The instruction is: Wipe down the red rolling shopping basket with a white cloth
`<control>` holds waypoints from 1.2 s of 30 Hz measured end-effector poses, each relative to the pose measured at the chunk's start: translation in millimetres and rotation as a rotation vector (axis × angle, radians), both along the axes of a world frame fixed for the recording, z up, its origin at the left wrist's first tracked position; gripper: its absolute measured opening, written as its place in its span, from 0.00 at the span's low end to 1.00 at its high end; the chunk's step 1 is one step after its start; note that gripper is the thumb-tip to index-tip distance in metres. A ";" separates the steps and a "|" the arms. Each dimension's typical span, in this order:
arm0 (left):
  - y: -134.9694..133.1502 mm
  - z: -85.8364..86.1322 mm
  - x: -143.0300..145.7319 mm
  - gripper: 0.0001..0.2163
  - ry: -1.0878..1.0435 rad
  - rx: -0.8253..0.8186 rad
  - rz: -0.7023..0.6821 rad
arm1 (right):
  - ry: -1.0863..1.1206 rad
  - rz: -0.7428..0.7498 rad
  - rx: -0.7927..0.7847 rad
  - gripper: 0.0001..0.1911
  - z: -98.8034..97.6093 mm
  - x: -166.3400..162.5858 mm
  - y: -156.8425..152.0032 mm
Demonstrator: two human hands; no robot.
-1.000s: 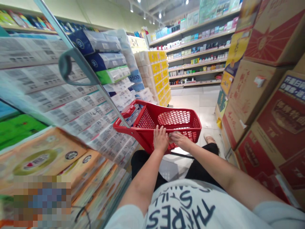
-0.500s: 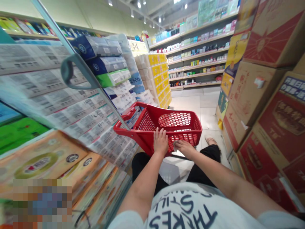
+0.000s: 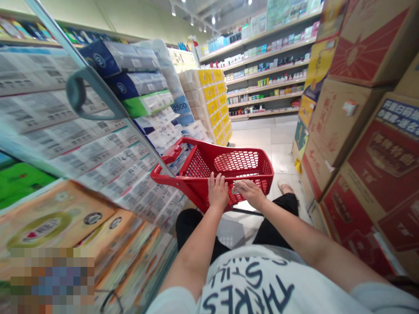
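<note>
A red plastic shopping basket cart stands right in front of my knees, its inside bare. My left hand lies against the near side wall just below the rim, fingers stretched out. Beside it, to the right, my right hand is closed with its fingertips on a small pale wad, which looks like a wipe or cloth and is mostly covered by the fingers. That hand is at the same near wall, close under the rim. The cart's metal pole with its grey handle slants up to the left.
On the left are stacked tissue packs and orange packs. Cardboard boxes pile up on the right. Yellow-and-white packs stand beyond the cart, with stocked shelves at the back and pale floor tiles between.
My right hand has risen slightly along the basket's side wall with the pale wad. My left hand stays on the wall. The whole view has shifted a little.
</note>
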State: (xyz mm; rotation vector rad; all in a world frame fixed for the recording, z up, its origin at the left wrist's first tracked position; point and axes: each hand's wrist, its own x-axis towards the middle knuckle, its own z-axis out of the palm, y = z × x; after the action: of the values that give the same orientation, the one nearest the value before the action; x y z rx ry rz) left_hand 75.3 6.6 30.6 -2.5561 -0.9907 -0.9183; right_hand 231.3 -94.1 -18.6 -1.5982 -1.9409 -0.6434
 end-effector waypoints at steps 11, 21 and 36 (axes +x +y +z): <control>-1.7 1.4 -1.9 0.17 0.015 -0.006 0.004 | -0.007 -0.044 -0.024 0.13 -13.2 8.1 -2.5; -1.4 1.3 -0.5 0.17 0.022 -0.005 0.009 | 0.075 -0.103 -0.054 0.11 -25.5 14.2 -6.5; -3.6 4.1 -0.2 0.17 0.013 -0.017 -0.006 | 0.091 -0.068 -0.080 0.10 -33.6 24.1 -11.4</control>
State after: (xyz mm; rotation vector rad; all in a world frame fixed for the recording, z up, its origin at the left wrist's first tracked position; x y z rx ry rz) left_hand 75.1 3.0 34.8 -2.5772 -0.9921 -0.8974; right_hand 255.4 -105.5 -52.2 -1.7187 -1.8742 -0.5158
